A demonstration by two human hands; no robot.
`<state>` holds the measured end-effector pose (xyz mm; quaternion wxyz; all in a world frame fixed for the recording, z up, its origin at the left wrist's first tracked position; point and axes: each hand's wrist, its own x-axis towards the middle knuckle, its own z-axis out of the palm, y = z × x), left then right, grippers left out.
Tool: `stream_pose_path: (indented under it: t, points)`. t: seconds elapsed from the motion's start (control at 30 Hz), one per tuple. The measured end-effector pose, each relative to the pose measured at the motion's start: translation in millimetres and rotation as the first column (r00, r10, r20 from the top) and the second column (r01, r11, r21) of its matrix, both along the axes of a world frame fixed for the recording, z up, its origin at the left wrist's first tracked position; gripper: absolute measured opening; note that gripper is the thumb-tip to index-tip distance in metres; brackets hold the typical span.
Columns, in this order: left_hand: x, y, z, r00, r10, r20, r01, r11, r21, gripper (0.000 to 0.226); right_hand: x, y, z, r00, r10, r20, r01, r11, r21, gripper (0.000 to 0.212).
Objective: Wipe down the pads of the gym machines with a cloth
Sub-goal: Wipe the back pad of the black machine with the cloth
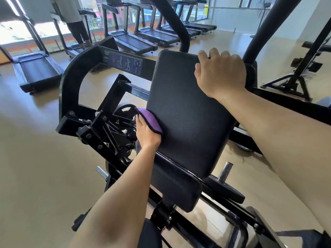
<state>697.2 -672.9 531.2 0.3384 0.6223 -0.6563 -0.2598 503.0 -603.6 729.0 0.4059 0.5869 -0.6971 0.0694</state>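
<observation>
Both hands are on the machine in the head view. The left hand (147, 130) grips a purple cloth (150, 120) with a dark hem and holds it against the left edge of the large black back pad (188, 111), about halfway along that edge. A bit of the cloth also shows below the wrist. The right hand (221, 72) grasps the pad's far right corner, its fingers curled over the top edge and the thumb lying on the near face.

The pad is tilted, with its textured face toward the camera. Just below it, nearer the camera, sits a smaller black pad (177, 188) on the same frame. To the right of that pad lies a black weight plate (231, 192) with a steel peg (224, 171) standing up through it.

Left of the big pad, the black frame carries an instruction label (125, 62) with exercise figures. Farther off, a row of treadmills (136, 42) lines the windows, and a person (75, 18) stands on one at far left.
</observation>
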Motion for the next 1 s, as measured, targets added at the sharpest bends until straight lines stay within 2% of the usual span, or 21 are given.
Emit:
stream_pose_path:
  t: [0.1, 0.23, 0.3, 0.37, 0.4, 0.53, 0.63, 0.73, 0.87, 0.93, 1.0]
  points:
    - [-17.5, 37.7, -2.3, 0.996, 0.077, 0.037, -0.078, 0.997, 0.014, 0.089, 0.2, 0.2, -0.4, 1.000, 0.002, 0.008, -0.002, 1.000, -0.007, 0.043]
    - [-53.6, 128.6, -19.9, 0.992, -0.019, 0.128, 0.017, 1.000, 0.015, 0.101, 1.8, 1.6, -0.1, 1.000, 0.013, 0.017, -0.013, 1.000, -0.013, 0.043]
    - [-76.4, 172.3, -26.5, 0.985, -0.062, 0.163, 0.061, 0.998, 0.012, 0.086, 2.5, 2.5, 1.0, 1.000, 0.008, 0.018, -0.008, 1.000, -0.012, 0.043]
    - [-91.8, 195.9, -27.8, 0.987, -0.096, 0.132, 0.098, 0.995, -0.011, 0.064, 2.4, 3.4, 1.6, 1.000, 0.001, 0.018, -0.001, 1.000, -0.013, 0.043]
    - [-95.1, 197.0, -27.1, 0.986, -0.110, 0.125, 0.113, 0.993, -0.015, 0.061, 2.1, 3.6, 1.7, 1.000, -0.001, 0.022, 0.001, 1.000, -0.012, 0.043]
    - [-74.9, 145.0, -10.0, 0.999, -0.025, 0.034, 0.024, 0.999, 0.026, 0.078, 3.1, 4.0, 2.0, 0.999, -0.011, 0.034, 0.011, 1.000, -0.006, 0.043]
    - [-50.2, 77.5, 1.1, 0.992, 0.123, 0.026, -0.125, 0.989, 0.082, 0.059, 3.4, 3.6, 1.8, 0.999, -0.025, 0.039, 0.025, 1.000, 0.002, 0.043]
    - [-24.3, 27.0, 0.5, 0.976, 0.217, -0.029, -0.216, 0.976, 0.036, 0.047, 3.9, 3.4, 1.7, 0.999, -0.039, 0.032, 0.039, 0.999, 0.011, 0.043]
    - [-12.1, 9.2, 8.7, 0.980, 0.199, -0.003, -0.198, 0.979, 0.044, 0.047, 4.3, 2.7, 2.8, 0.998, -0.055, 0.023, 0.054, 0.998, 0.040, 0.044]
    - [-13.8, 6.3, 25.4, 0.974, 0.208, -0.088, -0.202, 0.977, 0.069, 0.041, 4.9, 2.8, 4.4, 0.998, -0.064, 0.027, 0.062, 0.996, 0.060, 0.045]
    - [-19.7, -0.4, 46.9, 0.979, 0.168, -0.117, -0.169, 0.986, 0.004, 0.042, 4.8, 2.5, 5.6, 0.997, -0.071, 0.029, 0.069, 0.995, 0.073, 0.045]
